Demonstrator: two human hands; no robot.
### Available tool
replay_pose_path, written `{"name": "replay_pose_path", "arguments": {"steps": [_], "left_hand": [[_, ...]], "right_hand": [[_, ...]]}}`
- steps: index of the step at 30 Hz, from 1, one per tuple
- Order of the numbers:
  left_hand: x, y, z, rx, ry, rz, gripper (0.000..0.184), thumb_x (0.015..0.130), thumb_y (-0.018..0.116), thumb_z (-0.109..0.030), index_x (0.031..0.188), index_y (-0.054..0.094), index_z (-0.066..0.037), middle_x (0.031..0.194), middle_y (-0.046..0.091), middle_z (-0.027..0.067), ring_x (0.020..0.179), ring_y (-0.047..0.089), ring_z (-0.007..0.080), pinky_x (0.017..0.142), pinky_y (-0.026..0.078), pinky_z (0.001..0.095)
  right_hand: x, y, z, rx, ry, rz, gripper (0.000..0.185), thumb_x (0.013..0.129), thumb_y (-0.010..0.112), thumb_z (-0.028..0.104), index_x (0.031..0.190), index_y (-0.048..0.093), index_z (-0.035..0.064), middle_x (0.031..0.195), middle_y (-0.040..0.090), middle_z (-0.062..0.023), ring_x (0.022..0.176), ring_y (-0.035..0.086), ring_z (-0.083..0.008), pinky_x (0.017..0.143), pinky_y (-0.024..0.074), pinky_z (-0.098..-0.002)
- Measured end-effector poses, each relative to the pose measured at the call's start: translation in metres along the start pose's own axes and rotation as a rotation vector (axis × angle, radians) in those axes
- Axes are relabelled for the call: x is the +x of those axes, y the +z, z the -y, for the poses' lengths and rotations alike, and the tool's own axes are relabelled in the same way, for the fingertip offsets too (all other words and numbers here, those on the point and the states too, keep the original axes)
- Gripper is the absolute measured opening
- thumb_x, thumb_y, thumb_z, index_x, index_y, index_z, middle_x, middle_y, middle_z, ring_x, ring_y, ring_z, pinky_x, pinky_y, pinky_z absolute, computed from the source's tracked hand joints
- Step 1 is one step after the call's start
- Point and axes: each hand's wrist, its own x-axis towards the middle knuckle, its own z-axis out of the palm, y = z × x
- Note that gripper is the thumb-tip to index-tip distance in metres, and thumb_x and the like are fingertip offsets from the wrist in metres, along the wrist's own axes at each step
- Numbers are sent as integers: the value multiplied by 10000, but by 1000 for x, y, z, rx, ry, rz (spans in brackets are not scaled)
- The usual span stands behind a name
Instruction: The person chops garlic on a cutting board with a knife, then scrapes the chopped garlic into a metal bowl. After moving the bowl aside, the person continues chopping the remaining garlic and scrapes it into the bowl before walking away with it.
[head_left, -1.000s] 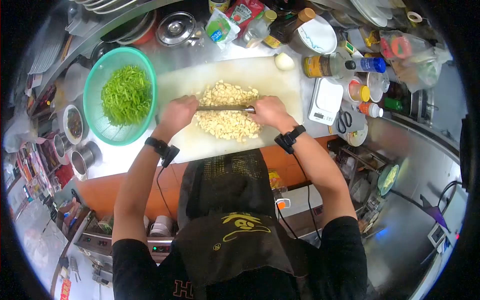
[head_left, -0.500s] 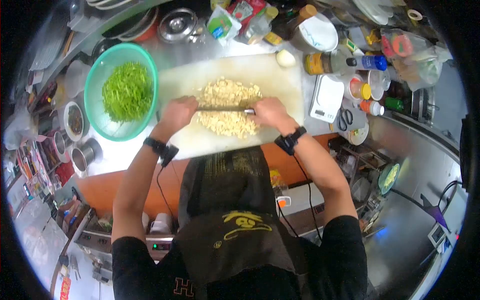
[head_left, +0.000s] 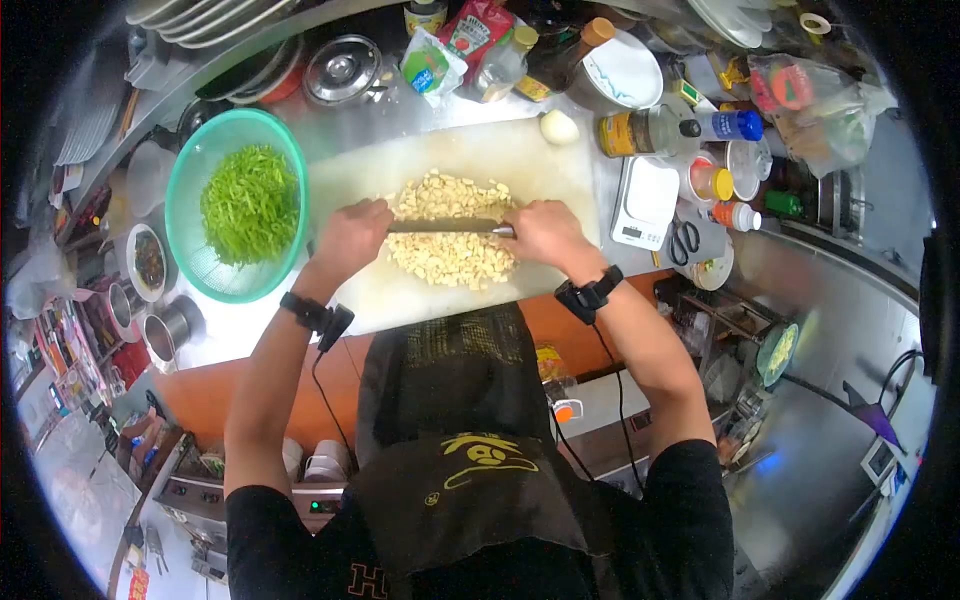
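A kitchen knife lies crosswise over a heap of pale, chopped pieces, perhaps garlic, on a white cutting board. My right hand is closed around its handle. At the blade's other end, the fingers of my left hand are closed on the tip. Chopped bits show on both the far and near sides of the blade. The blade's lower edge cannot be seen clearly among them. A whole peeled, whitish onion-like bulb rests at the board's far right corner.
Left of the board stands a green colander of shredded greens. To the right are a kitchen scale, black-handled scissors and several jars. A lidded pot, packets and a white bowl line the back.
The whole view has shifted slightly, with the board and hands appearing a little lower. Both hands keep their hold on the knife, and its blade face shows broader now.
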Motion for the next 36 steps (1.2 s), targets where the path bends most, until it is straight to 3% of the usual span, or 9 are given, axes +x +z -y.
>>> {"name": "replay_pose_path", "arguments": {"steps": [5, 8, 12, 16, 20, 24, 29, 33, 36], "left_hand": [[7, 26, 7, -8, -16, 14, 103, 831, 707, -46, 869, 612, -58, 878, 620, 100, 847, 675, 298, 741, 579, 430], [1, 33, 12, 39, -20, 81, 114, 819, 720, -57, 881, 624, -61, 888, 630, 97, 872, 688, 293, 736, 584, 426], [7, 9, -4, 19, 32, -39, 73, 814, 655, -33, 829, 597, -74, 849, 619, 79, 840, 679, 265, 707, 573, 407], [17, 16, 4, 29, -25, 45, 72, 819, 655, -37, 825, 605, -88, 842, 612, 69, 843, 685, 255, 695, 574, 405], [6, 28, 2, 40, -10, 24, 68, 833, 650, -35, 827, 606, -87, 850, 617, 66, 825, 683, 260, 695, 574, 406], [20, 8, 6, 60, -18, 24, 60, 851, 647, -43, 834, 614, -90, 855, 622, 61, 825, 687, 258, 696, 576, 413], [20, 25, 13, 64, -25, 13, 37, 865, 648, -61, 856, 635, -95, 871, 640, 72, 837, 701, 257, 688, 576, 410], [18, 14, 6, 43, -104, 124, 30, 853, 658, -65, 863, 641, -87, 876, 643, 67, 848, 703, 247, 696, 579, 401], [22, -2, 1, 78, 11, 4, 22, 855, 657, -63, 861, 639, -75, 888, 644, 61, 875, 703, 244, 706, 581, 399]], "right_hand": [[27, 21, -19, -102, -10, 66, 312, 922, 754, 390, 1100, 787, 136, 949, 788, -156, 928, 765, -348, 835, 612, -468], [22, 17, -18, -15, -19, 65, 304, 926, 751, 386, 1087, 786, 130, 953, 790, -146, 940, 764, -347, 841, 611, -473], [0, -13, -8, -30, -7, 54, 285, 921, 755, 374, 1058, 784, 126, 936, 782, -130, 930, 764, -346, 826, 607, -483], [12, -7, -16, -28, -6, 44, 270, 907, 757, 358, 1035, 785, 122, 931, 779, -129, 915, 764, -350, 820, 606, -482], [21, 20, -26, 4, -24, 15, 260, 907, 750, 355, 997, 793, 115, 937, 779, -135, 898, 764, -352, 814, 605, -478], [3, -17, -13, -11, -20, -11, 256, 909, 744, 353, 981, 798, 114, 920, 778, -139, 876, 763, -353, 795, 607, -478], [35, 6, -30, -31, 7, 38, 253, 902, 739, 351, 975, 803, 117, 869, 778, -142, 864, 765, -349, 790, 608, -475], [22, 8, -23, -28, -46, -30, 263, 902, 740, 357, 955, 807, 108, 857, 775, -146, 843, 764, -352, 788, 607, -478], [19, -20, -28, -68, -9, 25, 277, 903, 745, 369, 981, 808, 110, 877, 778, -145, 858, 763, -353, 787, 607, -478]]}}
